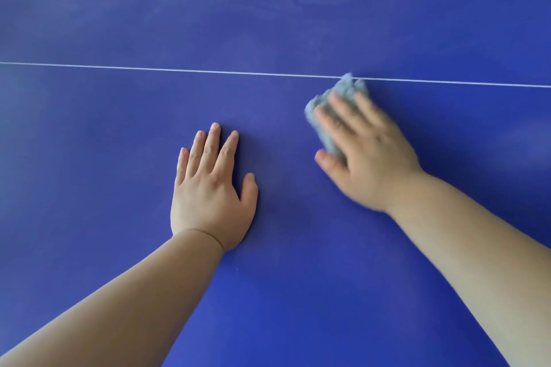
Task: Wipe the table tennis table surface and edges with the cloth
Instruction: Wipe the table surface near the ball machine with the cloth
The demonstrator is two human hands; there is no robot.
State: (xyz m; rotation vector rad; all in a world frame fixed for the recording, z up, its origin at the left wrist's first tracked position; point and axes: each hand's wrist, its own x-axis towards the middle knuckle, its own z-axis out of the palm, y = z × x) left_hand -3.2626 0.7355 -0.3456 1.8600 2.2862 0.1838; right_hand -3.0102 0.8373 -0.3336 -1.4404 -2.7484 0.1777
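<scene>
1. Head view, only view available. The blue table tennis table [119,24] fills the whole frame; no edge of it is visible.
2. Left hand [208,191]: laid palm down on the table surface, fingers straight and slightly spread, thumb out to its right side. It holds nothing.
3. Right hand [366,155]: palm down, fingers stretched forward and laid flat over the cloth [337,98], pressing it onto the surface. Thumb sits out to the left, touching the near end of the cloth. Fingers look extended rather than curled, though the hand is motion-blurred, so finer detail of the grasp cannot be read.
4. Cloth: grey-blue, bunched, lying under the right fingers. It shows past the fingertips and along the hand's left side.
5. White line [179,69]: thin, running across the table beyond both hands. The cloth's far tip lies on it just ahead of the right fingertips; the left fingertips are well short of it.
6. The two hands lie apart, the right further forward than the left.
7. Faint pale smears show on the surface beyond the line.
</scene>
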